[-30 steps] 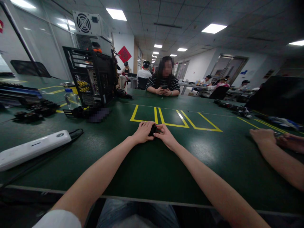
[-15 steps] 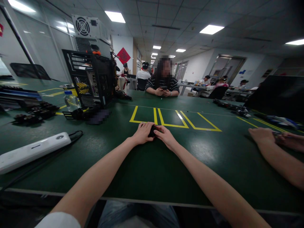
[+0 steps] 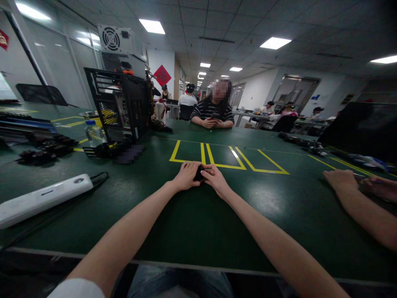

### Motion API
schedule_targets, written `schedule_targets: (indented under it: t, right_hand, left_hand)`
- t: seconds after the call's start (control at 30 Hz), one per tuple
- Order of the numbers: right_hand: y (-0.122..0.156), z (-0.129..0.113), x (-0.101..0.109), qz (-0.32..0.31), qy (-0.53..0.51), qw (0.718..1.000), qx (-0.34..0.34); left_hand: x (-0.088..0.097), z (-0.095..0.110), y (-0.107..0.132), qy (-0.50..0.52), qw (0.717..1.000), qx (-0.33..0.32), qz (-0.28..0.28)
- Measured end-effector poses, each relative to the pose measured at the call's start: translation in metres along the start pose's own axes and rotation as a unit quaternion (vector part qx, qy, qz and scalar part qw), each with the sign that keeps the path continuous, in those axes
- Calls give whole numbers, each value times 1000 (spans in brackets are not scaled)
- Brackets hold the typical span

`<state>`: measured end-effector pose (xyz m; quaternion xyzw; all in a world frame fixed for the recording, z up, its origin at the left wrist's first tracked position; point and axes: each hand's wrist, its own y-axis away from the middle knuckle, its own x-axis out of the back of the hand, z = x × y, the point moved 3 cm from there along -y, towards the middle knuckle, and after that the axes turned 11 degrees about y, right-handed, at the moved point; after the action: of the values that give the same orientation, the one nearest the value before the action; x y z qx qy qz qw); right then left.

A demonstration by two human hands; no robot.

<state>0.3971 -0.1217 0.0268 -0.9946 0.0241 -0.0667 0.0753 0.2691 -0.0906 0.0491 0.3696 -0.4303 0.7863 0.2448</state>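
Little has shifted mid-frame: left hand [image 3: 187, 176] still clasping a small black object [image 3: 198, 174], right hand [image 3: 215, 178] pinching its edge, handling apparently ongoing.

Dim light comes from white rectangular ceiling panels [image 3: 151, 26] between ten and two o'clock; glare pools on the glossy dark-green table [image 3: 198, 231] toward four o'clock. Wide-angle stretch warps the edges; the two o'clock corner is near-black.
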Motion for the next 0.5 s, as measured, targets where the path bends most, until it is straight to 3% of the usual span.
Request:
schedule_targets:
  t: [0.13, 0.37, 0.5]
  right_hand:
    - [-1, 1, 0, -11, 3, 1000, -10]
    - [7, -7, -1, -26, 25, 997, 67]
    - [9, -8, -2, -23, 34, 998, 55]
  left_hand:
    - [0, 0, 1, -1, 1000, 5, -3]
    - [2, 0, 1, 2, 1000, 3, -4]
    - [1, 0, 0, 7, 1000, 7, -6]
